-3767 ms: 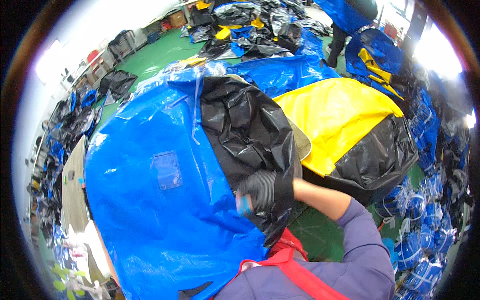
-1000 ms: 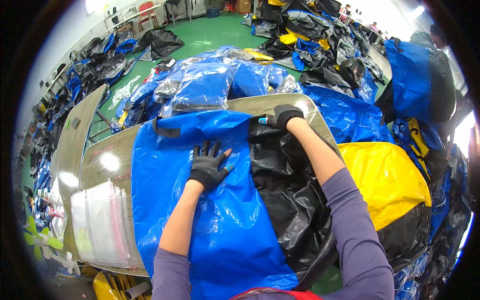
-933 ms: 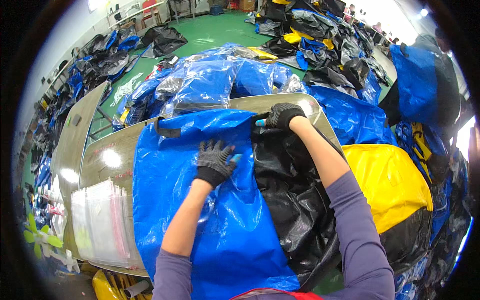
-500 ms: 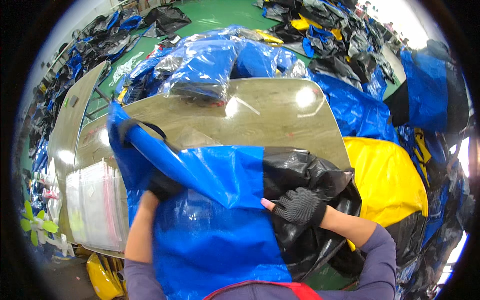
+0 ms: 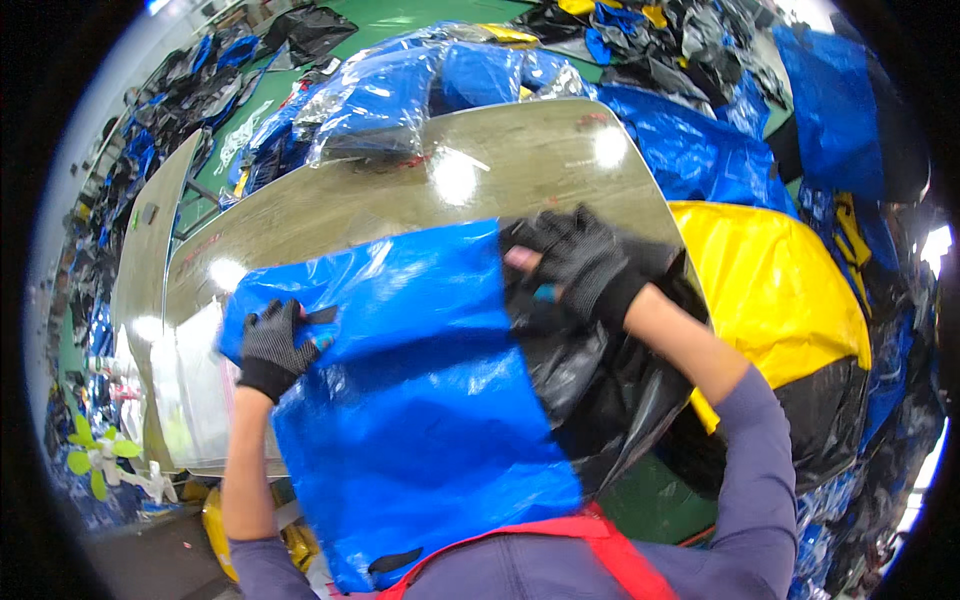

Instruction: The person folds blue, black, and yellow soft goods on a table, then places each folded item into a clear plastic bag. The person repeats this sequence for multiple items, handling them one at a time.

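A large blue and black bag of coated sheet lies over the near part of the table and hangs down against my red apron strap. My left hand, in a dark grey knit glove with bare fingertips, rests flat on its blue left edge, beside a short black strap. On the black section is my right hand, gloved the same way, fingers apart and slightly smeared by motion. Another black strap shows at the bag's near edge.
The wood-patterned table extends beyond the bag. Clear-wrapped blue bundles pile up behind it. Clear plastic bags lie at left, near a small green-bladed fan. A yellow and black bag is at right.
The raised left corner of the blue sheet has come down flat. My left hand has come out from under the fold onto it; my right hand has moved farther away over the black part.
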A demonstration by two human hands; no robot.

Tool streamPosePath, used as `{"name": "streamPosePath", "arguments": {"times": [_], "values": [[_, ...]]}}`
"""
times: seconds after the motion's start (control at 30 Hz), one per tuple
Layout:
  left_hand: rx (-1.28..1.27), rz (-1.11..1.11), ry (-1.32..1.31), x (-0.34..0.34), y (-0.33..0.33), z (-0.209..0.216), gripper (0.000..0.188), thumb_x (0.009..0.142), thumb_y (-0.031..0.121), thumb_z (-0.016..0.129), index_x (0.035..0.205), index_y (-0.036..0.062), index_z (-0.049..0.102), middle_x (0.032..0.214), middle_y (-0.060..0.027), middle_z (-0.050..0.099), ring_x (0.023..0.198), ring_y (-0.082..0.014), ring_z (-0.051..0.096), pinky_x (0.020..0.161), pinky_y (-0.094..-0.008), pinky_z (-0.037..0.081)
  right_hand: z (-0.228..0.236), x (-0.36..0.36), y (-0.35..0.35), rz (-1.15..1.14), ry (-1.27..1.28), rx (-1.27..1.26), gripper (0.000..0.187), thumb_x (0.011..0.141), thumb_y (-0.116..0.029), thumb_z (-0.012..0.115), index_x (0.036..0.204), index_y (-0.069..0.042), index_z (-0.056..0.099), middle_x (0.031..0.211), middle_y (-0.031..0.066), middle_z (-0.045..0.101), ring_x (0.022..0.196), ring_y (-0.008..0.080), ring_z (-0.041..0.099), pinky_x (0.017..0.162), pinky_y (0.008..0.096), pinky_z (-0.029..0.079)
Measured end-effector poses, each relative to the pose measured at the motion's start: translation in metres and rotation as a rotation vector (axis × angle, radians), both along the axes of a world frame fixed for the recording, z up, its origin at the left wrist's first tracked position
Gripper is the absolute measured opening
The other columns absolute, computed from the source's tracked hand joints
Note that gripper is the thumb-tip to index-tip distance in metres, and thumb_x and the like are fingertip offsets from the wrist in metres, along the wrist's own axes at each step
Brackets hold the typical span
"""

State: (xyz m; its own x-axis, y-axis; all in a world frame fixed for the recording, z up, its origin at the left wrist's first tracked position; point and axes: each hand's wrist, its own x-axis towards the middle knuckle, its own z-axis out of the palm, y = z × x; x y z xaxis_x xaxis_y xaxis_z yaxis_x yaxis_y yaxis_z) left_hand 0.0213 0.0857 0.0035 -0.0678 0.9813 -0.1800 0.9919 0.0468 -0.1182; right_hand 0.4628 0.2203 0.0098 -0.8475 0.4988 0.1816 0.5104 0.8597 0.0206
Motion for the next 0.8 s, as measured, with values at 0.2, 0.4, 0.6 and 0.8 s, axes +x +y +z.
{"name": "streamPosePath", "arguments": {"times": [0.2, 0.4, 0.6, 0.8], "values": [[-0.167, 0.253, -0.446, -0.021, -0.019, -0.04, 0.07, 0.084, 0.052, 0.061, 0.138, 0.01, 0.046, 0.125, -0.0162, 0.06, 0.14, -0.04, 0.029, 0.106, -0.0677, 0.02, -0.021, 0.016, 0.043, -0.018, -0.077, -0.272, 0.043, 0.088, -0.038, 0.059, 0.13, -0.028, 0.057, 0.143, 0.0091, 0.047, 0.138, 0.0309, 0.034, 0.114, 0.0562, 0.014], [0.46, -0.423, -0.456, 0.12, 0.049, -0.001, 0.054, 0.084, 0.045, 0.062, 0.13, 0.0177, 0.054, 0.135, -0.0187, 0.05, 0.128, -0.0402, 0.041, 0.109, -0.0562, 0.025, -0.035, 0.006, 0.027, -0.211, 0.02, -0.076, 0.059, 0.082, -0.057, 0.056, 0.12, -0.013, 0.062, 0.122, 0.0238, 0.056, 0.121, 0.0422, 0.047, 0.108, 0.0575, 0.026], [0.249, -0.543, -0.309, 0.17, 0.055, -0.08, 0.064, 0.082, 0.056, 0.058, 0.138, 0.0248, 0.049, 0.152, -0.0187, 0.03, 0.143, -0.0413, 0.02, 0.112, -0.0635, 0.006, -0.043, 0.047, 0.042, -0.654, -0.071, -0.222, 0.098, 0.076, -0.065, 0.062, 0.15, -0.014, 0.023, 0.144, 0.0243, 0.039, 0.132, 0.0413, 0.039, 0.111, 0.0495, 0.027], [0.306, -0.552, -0.254, 0.156, 0.055, -0.08, 0.061, 0.084, 0.058, 0.055, 0.136, 0.0266, 0.053, 0.152, -0.0148, 0.033, 0.142, -0.0423, 0.02, 0.112, -0.0635, 0.008, 0.01, 0.083, -0.015, -0.107, 0.497, -0.502, 0.082, 0.071, -0.051, 0.076, 0.136, -0.008, 0.048, 0.134, 0.0247, 0.05, 0.126, 0.0418, 0.046, 0.106, 0.0426, 0.036]]}}
